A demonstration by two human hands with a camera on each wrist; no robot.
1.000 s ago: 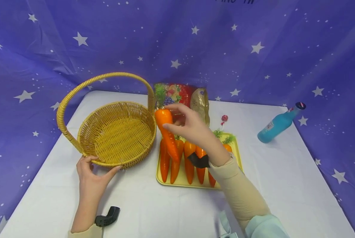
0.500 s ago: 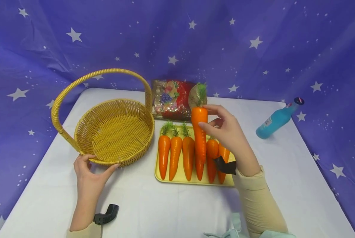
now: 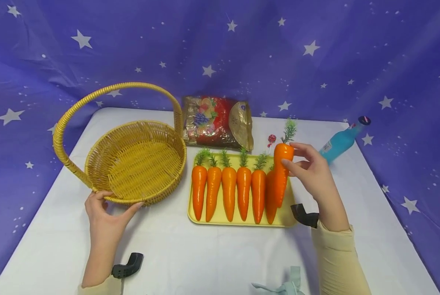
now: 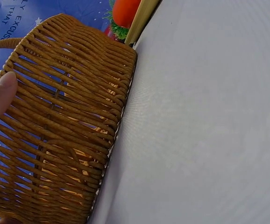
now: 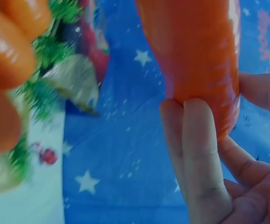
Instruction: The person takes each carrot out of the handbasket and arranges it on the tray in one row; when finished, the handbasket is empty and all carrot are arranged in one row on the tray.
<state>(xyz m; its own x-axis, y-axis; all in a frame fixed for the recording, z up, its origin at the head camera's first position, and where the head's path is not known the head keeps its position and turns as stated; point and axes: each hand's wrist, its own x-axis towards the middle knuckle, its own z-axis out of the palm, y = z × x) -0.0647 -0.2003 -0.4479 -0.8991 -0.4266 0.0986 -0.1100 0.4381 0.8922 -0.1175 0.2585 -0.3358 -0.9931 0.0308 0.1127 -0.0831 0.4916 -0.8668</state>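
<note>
My right hand (image 3: 312,168) pinches an orange carrot (image 3: 281,174) near its leafy green top, its tip pointing down. In the head view that carrot overlaps the last one in the row on the yellow tray (image 3: 220,224). Several more carrots (image 3: 229,192) lie side by side there, tips toward me. The right wrist view has the fingers (image 5: 200,158) against the held carrot's thick end. On the left, my left hand (image 3: 107,219) grips the near rim of a wicker basket (image 3: 146,164) with a tall handle. Its thumb (image 4: 2,95) lies along the basket's outer wall in the left wrist view.
Behind the tray lies a red and gold packet (image 3: 217,123). A red lollipop (image 3: 271,140) is near the tray's far right corner. Beyond my right hand is a bottle of blue liquid (image 3: 339,145). A starry purple cloth (image 3: 205,41) hangs behind the white table (image 3: 190,262).
My right hand has moved right with the held carrot, from beside the basket to the tray's right end. The left hand stays on the basket rim; the head view shifts slightly.
</note>
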